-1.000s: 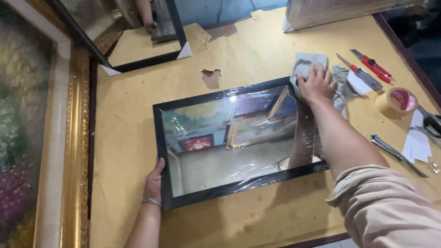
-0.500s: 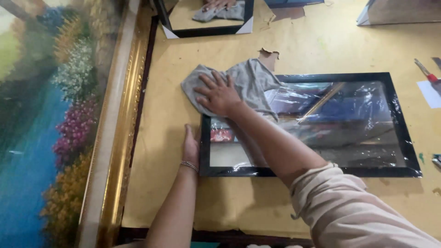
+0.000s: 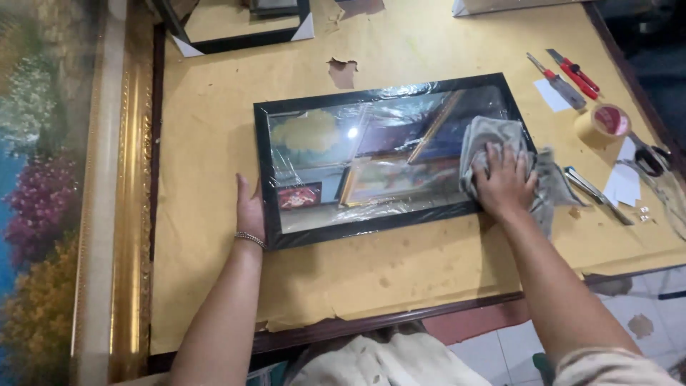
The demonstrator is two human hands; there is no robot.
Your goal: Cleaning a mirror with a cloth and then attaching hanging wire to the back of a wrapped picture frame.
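Here the right hand (image 3: 504, 182) is pressing a grey cloth (image 3: 500, 154) flat-fingered onto the frame (image 3: 389, 154); the left hand (image 3: 249, 212), fingers straight, is bracing its edge.

A single head-worn camera looks steeply down from above the person's chest, facing forward across the tan paper-covered tabletop (image 3: 214, 143). It sits close, at arm's length: both forearms enter from the bottom edge and the black-framed glass picture wrapped in clear film (image 3: 389, 157) fills the middle. The ornate gold-framed landscape painting (image 3: 64, 193) runs along the left edge, and tiled floor shows at lower right.
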